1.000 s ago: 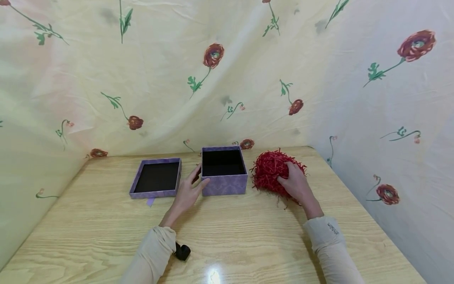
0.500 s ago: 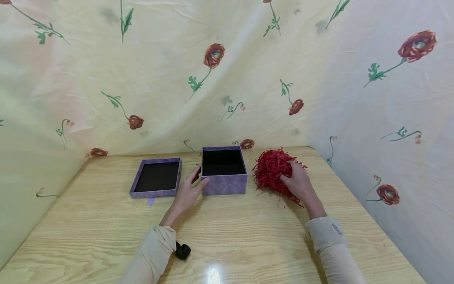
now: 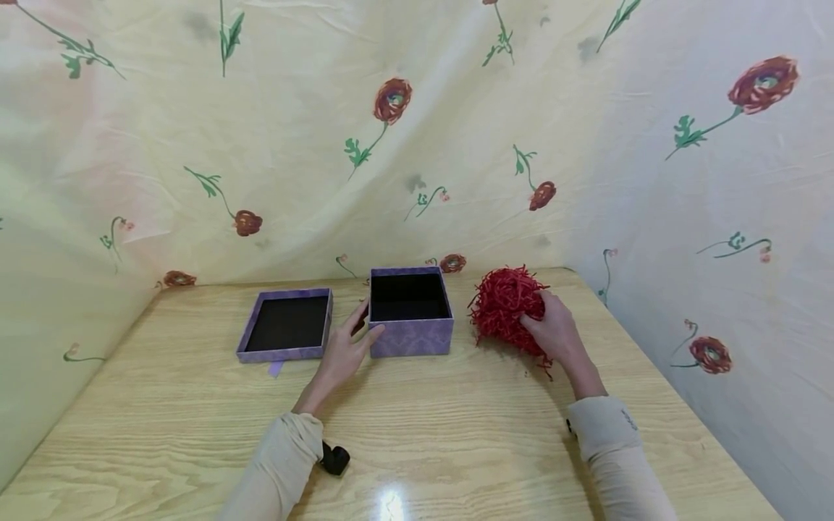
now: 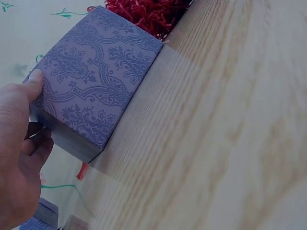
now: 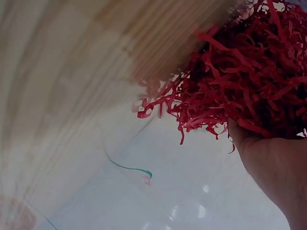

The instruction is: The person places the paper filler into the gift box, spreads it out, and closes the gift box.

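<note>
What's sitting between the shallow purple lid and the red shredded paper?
In the head view, the deep purple box stands between them, with the left hand holding its left side.

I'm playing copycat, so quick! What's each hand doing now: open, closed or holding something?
Left hand: holding the purple box by its left side.
Right hand: holding the bundle of red shreds.

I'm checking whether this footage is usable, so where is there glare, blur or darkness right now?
Head view: bright glare on the table near the bottom edge; inside the purple box it looks black, shadow or lining unclear. Left wrist view: dim and bluish, box pattern fairly crisp, table grain softer. Right wrist view: table grain smeared, red shredded paper sharper.
</note>
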### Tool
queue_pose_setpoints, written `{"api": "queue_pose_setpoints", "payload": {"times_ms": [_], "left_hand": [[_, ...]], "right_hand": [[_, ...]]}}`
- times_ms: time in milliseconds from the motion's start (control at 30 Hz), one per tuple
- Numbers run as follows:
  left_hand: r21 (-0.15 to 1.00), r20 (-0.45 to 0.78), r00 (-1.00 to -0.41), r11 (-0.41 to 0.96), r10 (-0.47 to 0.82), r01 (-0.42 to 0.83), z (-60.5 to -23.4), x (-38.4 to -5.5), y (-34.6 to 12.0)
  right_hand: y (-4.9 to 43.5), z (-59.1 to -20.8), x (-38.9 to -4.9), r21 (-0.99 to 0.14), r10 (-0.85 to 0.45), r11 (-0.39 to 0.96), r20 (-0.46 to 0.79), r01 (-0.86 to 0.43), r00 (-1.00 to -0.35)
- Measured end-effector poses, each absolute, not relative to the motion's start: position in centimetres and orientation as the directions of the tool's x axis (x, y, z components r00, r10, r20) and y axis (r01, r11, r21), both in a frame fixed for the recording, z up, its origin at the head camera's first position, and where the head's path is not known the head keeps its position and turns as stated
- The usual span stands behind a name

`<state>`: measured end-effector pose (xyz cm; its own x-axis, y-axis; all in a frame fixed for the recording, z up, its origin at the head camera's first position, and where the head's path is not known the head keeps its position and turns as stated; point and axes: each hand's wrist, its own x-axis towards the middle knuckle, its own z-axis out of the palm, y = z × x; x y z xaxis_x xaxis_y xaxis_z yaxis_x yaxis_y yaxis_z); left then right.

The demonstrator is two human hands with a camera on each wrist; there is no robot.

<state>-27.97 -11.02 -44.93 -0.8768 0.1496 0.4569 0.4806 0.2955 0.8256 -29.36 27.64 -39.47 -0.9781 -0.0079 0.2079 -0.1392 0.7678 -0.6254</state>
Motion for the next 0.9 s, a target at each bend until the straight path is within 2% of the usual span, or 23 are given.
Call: {"api": "queue_pose_setpoints", "payload": {"times_ms": [900], "left_hand": [[0.834,0.443,-0.881,0.284,0.164,0.472,-44.9,-28.0,-11.1]], "right_hand": [[26.4,-36.1,-29.1,-0.623,-0.035,0.73,0.377,-0.281,-0.925]]}}
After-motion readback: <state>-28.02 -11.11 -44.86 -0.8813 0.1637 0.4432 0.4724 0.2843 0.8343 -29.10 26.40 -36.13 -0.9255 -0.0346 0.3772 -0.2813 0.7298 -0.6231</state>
